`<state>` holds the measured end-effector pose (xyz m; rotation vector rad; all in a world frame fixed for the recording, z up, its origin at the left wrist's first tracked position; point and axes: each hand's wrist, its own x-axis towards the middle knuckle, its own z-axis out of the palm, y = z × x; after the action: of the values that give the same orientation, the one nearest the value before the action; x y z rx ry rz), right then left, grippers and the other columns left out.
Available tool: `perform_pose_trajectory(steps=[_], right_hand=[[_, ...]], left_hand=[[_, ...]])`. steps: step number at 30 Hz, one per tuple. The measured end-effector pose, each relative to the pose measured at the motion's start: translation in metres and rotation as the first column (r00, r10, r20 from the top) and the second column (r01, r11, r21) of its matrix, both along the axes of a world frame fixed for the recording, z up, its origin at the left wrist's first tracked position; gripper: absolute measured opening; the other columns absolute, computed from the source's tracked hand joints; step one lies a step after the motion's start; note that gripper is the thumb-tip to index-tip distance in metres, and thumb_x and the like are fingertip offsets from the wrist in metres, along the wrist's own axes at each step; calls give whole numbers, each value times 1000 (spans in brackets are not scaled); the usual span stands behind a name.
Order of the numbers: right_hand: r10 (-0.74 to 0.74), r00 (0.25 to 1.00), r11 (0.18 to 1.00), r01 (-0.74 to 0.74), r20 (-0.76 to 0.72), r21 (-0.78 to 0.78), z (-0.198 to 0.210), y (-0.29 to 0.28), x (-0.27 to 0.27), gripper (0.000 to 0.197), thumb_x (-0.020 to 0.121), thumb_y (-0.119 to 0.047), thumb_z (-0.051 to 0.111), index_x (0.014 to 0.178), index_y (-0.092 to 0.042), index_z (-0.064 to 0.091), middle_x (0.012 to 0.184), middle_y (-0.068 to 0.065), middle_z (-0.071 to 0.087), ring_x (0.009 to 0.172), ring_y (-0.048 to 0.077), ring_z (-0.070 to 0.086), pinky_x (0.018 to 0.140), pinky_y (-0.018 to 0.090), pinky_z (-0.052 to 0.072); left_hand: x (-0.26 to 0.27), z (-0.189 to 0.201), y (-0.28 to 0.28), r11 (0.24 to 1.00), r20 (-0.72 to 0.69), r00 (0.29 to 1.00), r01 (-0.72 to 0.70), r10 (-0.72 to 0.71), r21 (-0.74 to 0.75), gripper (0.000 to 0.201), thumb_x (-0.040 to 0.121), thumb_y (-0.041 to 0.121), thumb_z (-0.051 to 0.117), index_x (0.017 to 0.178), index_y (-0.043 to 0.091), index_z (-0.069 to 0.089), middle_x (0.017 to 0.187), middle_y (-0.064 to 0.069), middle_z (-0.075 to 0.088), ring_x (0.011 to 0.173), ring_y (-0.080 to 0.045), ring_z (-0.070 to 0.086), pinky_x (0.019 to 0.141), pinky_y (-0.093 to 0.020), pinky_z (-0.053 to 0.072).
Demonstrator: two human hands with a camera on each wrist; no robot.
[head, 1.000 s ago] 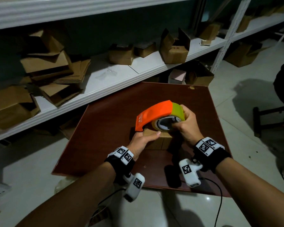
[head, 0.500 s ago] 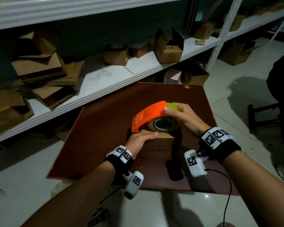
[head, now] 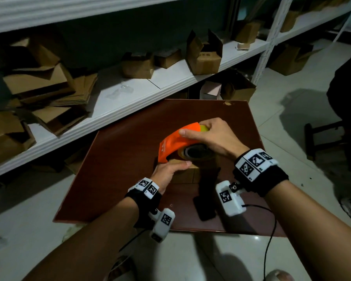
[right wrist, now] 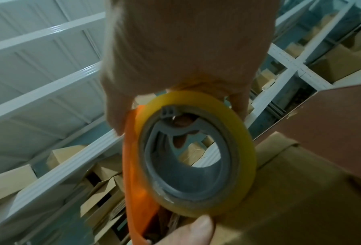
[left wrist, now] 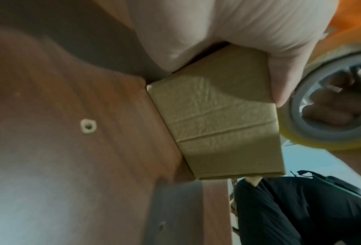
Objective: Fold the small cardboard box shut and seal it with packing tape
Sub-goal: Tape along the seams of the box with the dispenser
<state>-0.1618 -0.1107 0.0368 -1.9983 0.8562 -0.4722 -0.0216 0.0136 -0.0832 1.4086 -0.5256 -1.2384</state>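
Since a second ago the right hand has shifted from behind the tape dispenser to over its top, fingers now curled across the orange guard, and the dispenser sits lower and flatter on the small cardboard box. One box is being worked on, on the brown desk; the left hand grips its near left corner, thumb lying along the top edge. From the head view most of the box top is hidden under the dispenser and both hands, so whether the flaps are fully closed or any tape is laid there cannot be told. The left wrist view shows one side of the box with creased clear tape across it, the left hand's palm covering the upper corner. The right wrist view shows one yellowish tape roll on a grey hub, its lower rim against the box, with the orange guard cut off at the bottom edge and the left thumb tip just beside it. One dark flat object lies on the desk near the front edge; it is too dim to identify. Several cardboard boxes on the white shelf behind are blurred, their number unclear.
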Motion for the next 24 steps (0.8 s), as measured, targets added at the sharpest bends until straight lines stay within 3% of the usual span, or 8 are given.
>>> perform_pose_trajectory(steps=[4,6,8,12,17,21,24], right_hand=[[-9,1000,998,9,-1,58,1,-5,1,77,55,-78,77,76,-5,69,71,21,66,63,39,59,62,40,40],[-12,1000,998,12,-11,68,3,-6,2,69,54,-75,78,76,-10,70,69,16,65,61,34,58,62,40,41],[-14,1000,997,15,-13,73,7,-6,1,57,53,-72,79,72,-19,65,63,6,55,57,24,51,60,39,37],[-33,999,998,35,-40,61,10,-8,-1,55,52,-69,80,66,-19,64,59,3,51,54,20,47,59,38,35],[-14,999,997,18,-53,73,16,-11,-6,55,54,-65,83,69,-15,67,61,7,52,56,23,47,59,37,35],[9,998,995,-3,-61,100,20,-15,-13,49,67,-53,89,74,-7,72,63,10,52,59,24,45,58,34,33],[-44,996,991,54,-84,124,25,-26,-27,61,62,-57,89,75,1,73,65,10,54,62,23,47,60,35,35]], left_hand=[[1,3,-5,999,-72,997,-36,35,-1,24,67,9,90,91,7,85,106,-21,80,99,-35,77,95,-43,60],[0,4,-4,999,-76,996,-43,43,2,15,67,5,88,82,8,84,97,-19,80,87,-31,77,84,-37,63],[0,4,-4,999,-77,996,-43,43,2,20,61,10,89,81,8,84,92,-16,81,82,-27,77,79,-34,61],[3,1,-6,999,-55,998,-25,23,-41,42,63,11,88,103,1,80,99,-18,80,88,-28,77,87,-38,60],[8,-5,-5,997,-32,999,12,-15,-75,84,55,21,95,129,-6,66,111,-23,78,99,-36,76,98,-48,59],[11,-8,-6,989,-5,1000,16,-17,-144,92,63,21,98,145,13,57,130,-19,73,123,-40,68,112,-60,48],[11,-4,-5,985,40,999,43,-36,-169,86,64,22,93,141,26,56,131,-7,73,124,-31,68,110,-52,50]])
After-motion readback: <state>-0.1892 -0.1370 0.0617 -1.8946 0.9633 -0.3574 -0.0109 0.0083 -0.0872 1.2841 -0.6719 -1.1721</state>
